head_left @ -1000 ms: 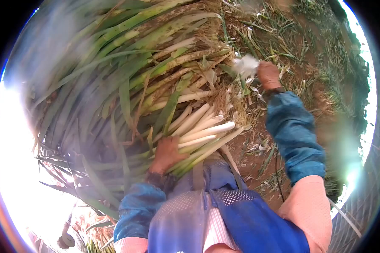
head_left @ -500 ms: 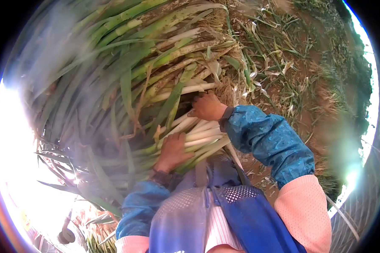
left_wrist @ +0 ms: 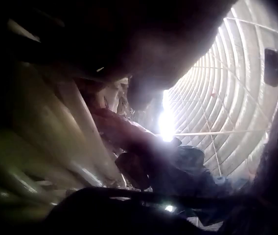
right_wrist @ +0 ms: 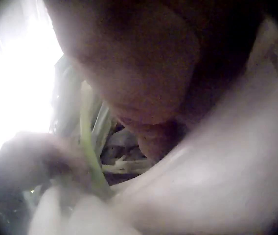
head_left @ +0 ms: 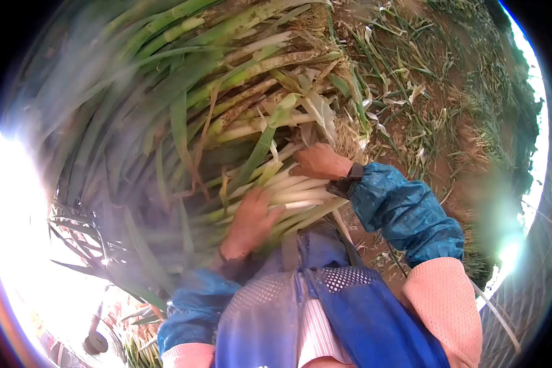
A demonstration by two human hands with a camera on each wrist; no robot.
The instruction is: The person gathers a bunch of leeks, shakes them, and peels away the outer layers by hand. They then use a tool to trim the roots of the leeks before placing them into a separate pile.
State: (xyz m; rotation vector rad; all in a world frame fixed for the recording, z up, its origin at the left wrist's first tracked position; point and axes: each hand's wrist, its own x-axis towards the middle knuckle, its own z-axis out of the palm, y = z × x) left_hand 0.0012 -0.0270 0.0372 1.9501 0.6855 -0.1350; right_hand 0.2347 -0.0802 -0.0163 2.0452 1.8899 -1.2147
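Note:
Peeled long green onions (head_left: 297, 197) lie in a bunch across the person's lap, white ends to the right. My left hand (head_left: 248, 224) holds them around their green part, thumb toward the white shanks. Farther up the bunch, my right hand (head_left: 325, 162) has its fingers curled on an onion near the root end; its fingertips are partly hidden. Close up in the right wrist view, a pale shank (right_wrist: 212, 171) runs under that hand. A loose pale leaf strip (head_left: 273, 152) stands up beside the fingers. Blurred shanks (left_wrist: 80, 117) fill the left of the left wrist view.
A big heap of unpeeled green onions (head_left: 227, 80) lies ahead, roots to the right. Peeled-off leaves (head_left: 411, 92) litter the soil on the right. A fan-like object (head_left: 96, 342) stands at lower left. Ribbed tunnel walls (left_wrist: 227, 98) rise behind.
My right hand came in from the litter at the right, letting go of a white scrap, and reached the bunch. It then shifted slightly right and down; my left hand stayed nearby.

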